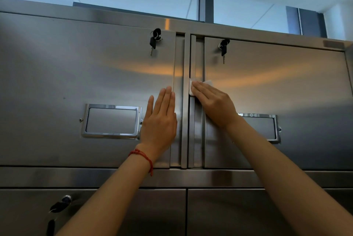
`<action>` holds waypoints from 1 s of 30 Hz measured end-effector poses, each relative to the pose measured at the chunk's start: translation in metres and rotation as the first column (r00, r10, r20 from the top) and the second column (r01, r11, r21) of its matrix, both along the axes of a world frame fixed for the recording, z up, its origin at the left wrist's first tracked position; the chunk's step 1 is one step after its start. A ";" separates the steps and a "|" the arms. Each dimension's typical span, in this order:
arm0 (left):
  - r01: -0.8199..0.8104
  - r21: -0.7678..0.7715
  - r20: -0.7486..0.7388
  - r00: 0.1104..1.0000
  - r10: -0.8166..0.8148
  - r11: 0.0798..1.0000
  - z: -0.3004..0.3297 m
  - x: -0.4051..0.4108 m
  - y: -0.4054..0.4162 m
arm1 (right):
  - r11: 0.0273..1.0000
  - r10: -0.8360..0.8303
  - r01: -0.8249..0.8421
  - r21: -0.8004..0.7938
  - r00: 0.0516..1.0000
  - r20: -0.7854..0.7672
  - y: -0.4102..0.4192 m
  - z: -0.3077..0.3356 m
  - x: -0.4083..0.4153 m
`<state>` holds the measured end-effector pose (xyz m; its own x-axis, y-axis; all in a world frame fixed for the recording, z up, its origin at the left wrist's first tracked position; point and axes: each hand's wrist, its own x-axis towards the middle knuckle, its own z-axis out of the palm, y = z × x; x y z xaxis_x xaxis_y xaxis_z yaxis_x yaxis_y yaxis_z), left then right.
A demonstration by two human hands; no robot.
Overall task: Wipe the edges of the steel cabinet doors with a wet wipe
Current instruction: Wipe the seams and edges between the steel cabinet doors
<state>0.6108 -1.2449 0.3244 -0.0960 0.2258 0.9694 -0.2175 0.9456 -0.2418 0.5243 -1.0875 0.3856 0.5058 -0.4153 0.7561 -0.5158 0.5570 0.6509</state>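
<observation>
Two upper steel cabinet doors face me, the left door (76, 75) and the right door (277, 86), meeting at a vertical centre strip (185, 121). My right hand (214, 101) lies flat with straight fingers and presses a white wet wipe (192, 87) against the recessed inner edge of the right door, about halfway up. The wipe peeks out past the fingertips. My left hand (161, 119), with a red string at the wrist, rests flat against the left door beside its inner edge.
Keys hang from locks near the top of the left door (155, 41) and the right door (223, 49). Each door carries a chrome label frame (112, 121). Lower doors sit below a horizontal rail (57, 177), one with a key (59, 206). Windows are above the cabinet.
</observation>
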 end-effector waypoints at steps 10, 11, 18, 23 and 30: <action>-0.014 -0.001 -0.003 1.000 0.014 1.000 0.000 0.001 0.000 | 0.999 0.014 -0.013 -0.035 1.000 0.022 -0.005 -0.003 0.001; -0.016 0.000 -0.004 1.000 0.016 1.000 0.000 0.001 0.001 | 0.999 0.009 -0.008 -0.032 1.000 0.010 -0.004 -0.003 0.001; -0.031 -0.004 -0.013 0.999 0.031 0.999 0.000 -0.001 0.000 | 0.997 0.030 -0.026 -0.077 0.998 0.061 -0.008 0.008 0.004; -0.040 -0.020 -0.032 0.999 0.040 0.999 0.000 -0.003 -0.002 | 0.999 0.027 -0.025 -0.039 0.998 0.059 -0.005 0.001 0.002; -0.045 -0.023 -0.031 0.999 0.045 0.999 0.000 -0.001 -0.002 | 0.997 0.051 -0.047 -0.061 0.996 0.069 -0.006 0.015 0.007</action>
<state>0.6095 -1.2466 0.3243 -0.0769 0.2451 0.9665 -0.2672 0.9288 -0.2568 0.5310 -1.0938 0.4003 0.4693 -0.3444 0.8131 -0.5867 0.5665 0.5787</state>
